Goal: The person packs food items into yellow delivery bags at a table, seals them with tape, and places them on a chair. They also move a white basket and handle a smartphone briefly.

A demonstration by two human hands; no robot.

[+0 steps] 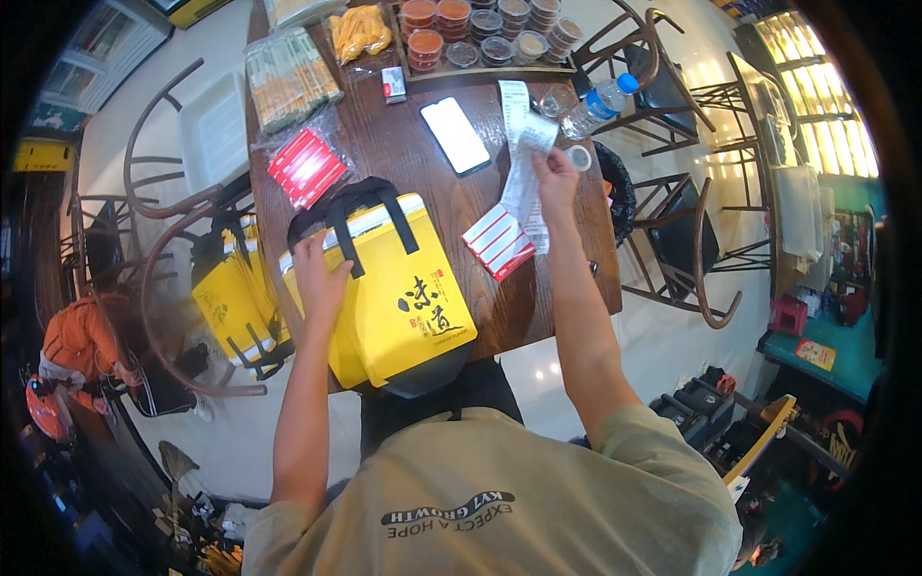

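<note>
My left hand (320, 277) grips the upper edge of a yellow insulated carry bag (425, 288), its thumb by one black strap handle. The bag lies on a wooden table (382, 137), its dark base overhanging the near edge, with other yellow material showing beneath its left side. Between the thumb and fingers of my right hand (559, 180) is a long printed paper receipt (536, 133), which curls down onto the table. Red-and-white packets (498, 241) lie just left of my right forearm, partly against the paper. A phone (455, 137) with a bright screen rests between both hands.
At the back stand lidded sauce cups in a wooden tray (490, 74), wrapped chopsticks (292, 79) and yellow gloves (360, 32). A water bottle (601, 106) stands near the right edge. More yellow bags (241, 291) sit on a chair; a person in orange (83, 342) is at far left.
</note>
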